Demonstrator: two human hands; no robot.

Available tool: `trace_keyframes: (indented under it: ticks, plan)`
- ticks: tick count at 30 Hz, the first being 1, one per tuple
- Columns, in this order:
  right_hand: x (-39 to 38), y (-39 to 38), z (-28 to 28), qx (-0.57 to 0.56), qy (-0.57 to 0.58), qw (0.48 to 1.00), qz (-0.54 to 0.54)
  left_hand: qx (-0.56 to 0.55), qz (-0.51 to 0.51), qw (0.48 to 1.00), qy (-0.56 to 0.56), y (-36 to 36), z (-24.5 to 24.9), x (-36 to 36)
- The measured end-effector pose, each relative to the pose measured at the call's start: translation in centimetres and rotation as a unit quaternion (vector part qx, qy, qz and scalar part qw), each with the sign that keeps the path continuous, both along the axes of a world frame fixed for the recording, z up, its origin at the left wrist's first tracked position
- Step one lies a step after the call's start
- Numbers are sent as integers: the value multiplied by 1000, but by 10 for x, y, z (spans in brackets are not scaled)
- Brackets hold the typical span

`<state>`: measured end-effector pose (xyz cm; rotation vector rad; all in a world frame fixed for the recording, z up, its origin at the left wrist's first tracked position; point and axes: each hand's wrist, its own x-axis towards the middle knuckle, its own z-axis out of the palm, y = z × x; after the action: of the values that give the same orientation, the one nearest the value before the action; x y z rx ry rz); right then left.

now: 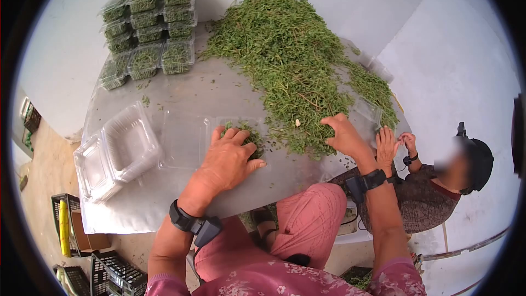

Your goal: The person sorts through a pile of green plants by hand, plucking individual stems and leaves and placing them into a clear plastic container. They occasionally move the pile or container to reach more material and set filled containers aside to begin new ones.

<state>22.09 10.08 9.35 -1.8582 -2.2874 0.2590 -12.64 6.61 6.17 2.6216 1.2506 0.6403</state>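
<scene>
A clear plastic clamshell box lies unfolded on the metal table, its empty lid half [183, 145] to the left. My left hand [230, 156] rests over its other half, fingers bent and spread on a small bunch of leafy greens [256, 138]. The palm hides much of the box. At the lower right edge of a large heap of the same greens [285, 55], my right hand [348, 138] has its thumb and fingers curved apart. Nothing shows between them. A small pale bit [297, 123] lies on the heap near that hand.
Filled clear boxes [145, 57] are stacked at the back left. Nested empty boxes [129, 137] stand at the table's left edge [123, 216]. On the right, a co-worker [422, 192] sits with both hands near the greens. Black crates [115, 274] are on the floor.
</scene>
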Motion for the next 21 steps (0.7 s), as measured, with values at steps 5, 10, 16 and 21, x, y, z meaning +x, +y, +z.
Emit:
trace_keyframes:
  ticks: [5,10,16,21]
  plan:
    - [-19,5,2,-39,-101,994,31,4,1,1000,-9,0,-2,0]
    - [-23,18,-3,-39,-205,977,35,0,4,1000,-12,-1,-1,0]
    - [14,24,7,117,-13,992,48,-9,4,1000,-13,0,-1,-1]
    - [25,24,34,163,105,980,-47,4,8,1000,-18,0,-6,1]
